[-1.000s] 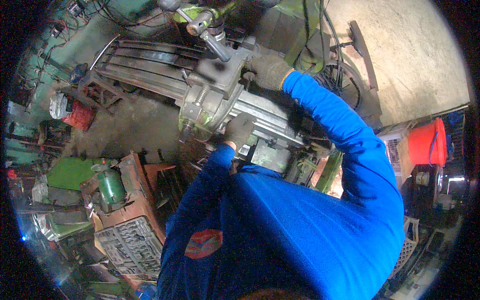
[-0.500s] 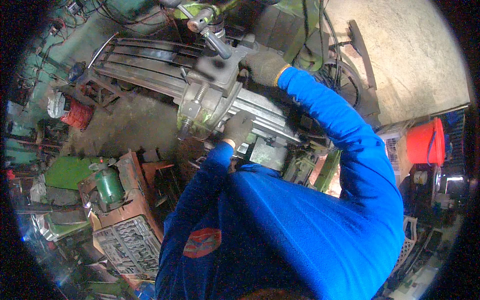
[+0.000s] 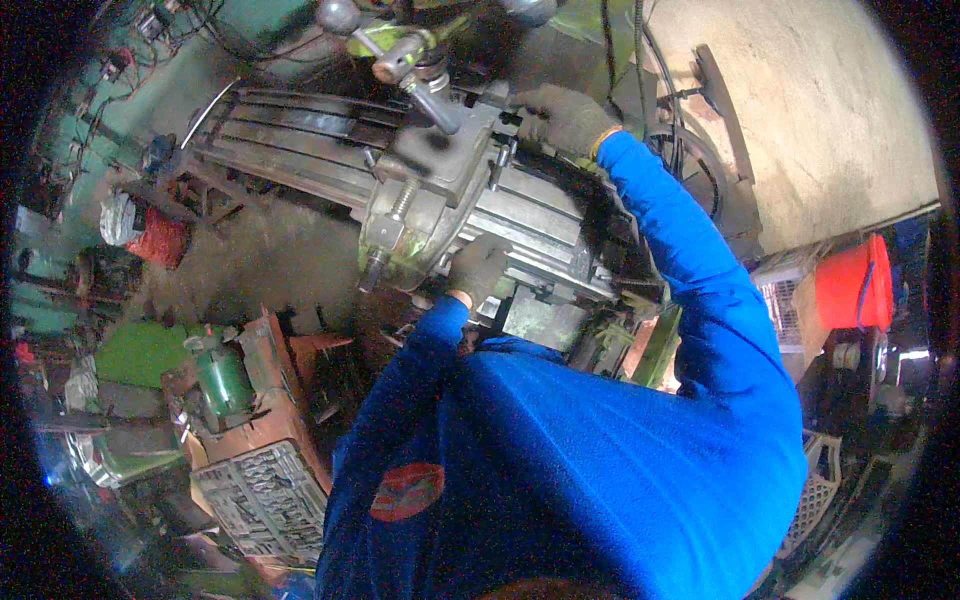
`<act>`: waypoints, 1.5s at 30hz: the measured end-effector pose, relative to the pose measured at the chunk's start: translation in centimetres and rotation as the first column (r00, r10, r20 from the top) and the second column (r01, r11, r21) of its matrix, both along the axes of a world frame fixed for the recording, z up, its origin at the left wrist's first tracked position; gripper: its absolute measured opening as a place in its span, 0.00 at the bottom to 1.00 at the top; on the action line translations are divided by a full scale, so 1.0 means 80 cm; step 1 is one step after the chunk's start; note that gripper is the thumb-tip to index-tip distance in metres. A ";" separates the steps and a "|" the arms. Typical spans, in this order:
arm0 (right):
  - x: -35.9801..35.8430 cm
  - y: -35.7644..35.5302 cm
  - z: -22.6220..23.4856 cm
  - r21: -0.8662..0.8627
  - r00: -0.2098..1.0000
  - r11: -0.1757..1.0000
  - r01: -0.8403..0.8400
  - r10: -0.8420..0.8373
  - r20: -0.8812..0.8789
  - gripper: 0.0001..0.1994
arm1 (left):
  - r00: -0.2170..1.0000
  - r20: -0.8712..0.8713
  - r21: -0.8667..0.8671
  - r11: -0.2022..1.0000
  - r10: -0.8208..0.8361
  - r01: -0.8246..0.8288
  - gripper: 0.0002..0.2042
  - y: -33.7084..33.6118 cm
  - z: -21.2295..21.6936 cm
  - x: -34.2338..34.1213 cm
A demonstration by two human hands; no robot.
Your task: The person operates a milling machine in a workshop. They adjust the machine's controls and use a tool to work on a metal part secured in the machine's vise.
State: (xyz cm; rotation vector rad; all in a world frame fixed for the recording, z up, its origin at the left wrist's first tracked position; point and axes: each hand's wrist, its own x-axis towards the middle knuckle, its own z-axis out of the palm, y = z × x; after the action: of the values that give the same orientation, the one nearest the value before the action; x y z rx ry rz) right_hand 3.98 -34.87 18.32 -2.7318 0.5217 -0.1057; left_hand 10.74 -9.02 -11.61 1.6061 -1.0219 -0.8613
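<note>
A grey machine vise [image 3: 440, 165] is mounted on the long slotted table [image 3: 310, 130] of a milling machine. My left hand [image 3: 482, 268], in a dark work glove, is curled low against the near side of the table, right of the vise's screw [image 3: 402, 200]. What its fingers close on, if anything, is hidden. My right hand [image 3: 572, 120], gloved too, reaches beyond the table, just right of the vise's far end. Blur and dark parts hide its fingers. Above the vise, a lever with a ball knob [image 3: 340, 16] and a spindle part [image 3: 402, 58] stick out.
Left of me, a green gas canister [image 3: 220, 375] stands near an open socket set case [image 3: 262, 492]. A red bucket [image 3: 158, 238] sits at the far left. Another red bucket [image 3: 853, 285] is at the right, beside a pale wall panel [image 3: 820, 120]. Cables [image 3: 650, 80] hang behind my right hand.
My right hand has moved right, away from the vise's far end, uncovering a small upright metal piece there. My left hand stays at the table's near side. The view has shifted slightly.
</note>
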 end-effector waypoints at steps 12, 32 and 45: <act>0.004 0.002 -0.065 -0.358 0.989 0.922 -0.148 0.146 -0.033 0.17 | 0.933 0.355 -0.060 0.994 -0.067 0.094 0.17 0.006 0.051 0.002; -0.003 0.050 -0.026 -0.329 1.000 0.944 -0.024 0.018 -0.023 0.12 | 0.881 0.439 -0.093 0.967 -0.175 0.238 0.14 -0.006 -0.051 0.009; -0.003 0.038 -0.060 -0.359 0.996 0.929 -0.092 0.081 -0.048 0.18 | 0.905 -0.409 -0.098 0.992 -0.118 0.085 0.11 0.048 0.057 -0.014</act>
State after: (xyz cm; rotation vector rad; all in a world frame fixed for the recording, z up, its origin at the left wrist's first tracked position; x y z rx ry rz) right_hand 3.78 -31.87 13.53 -3.1162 0.4239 -0.1486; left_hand 9.61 -5.20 -7.07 1.2378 -0.8267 -1.1617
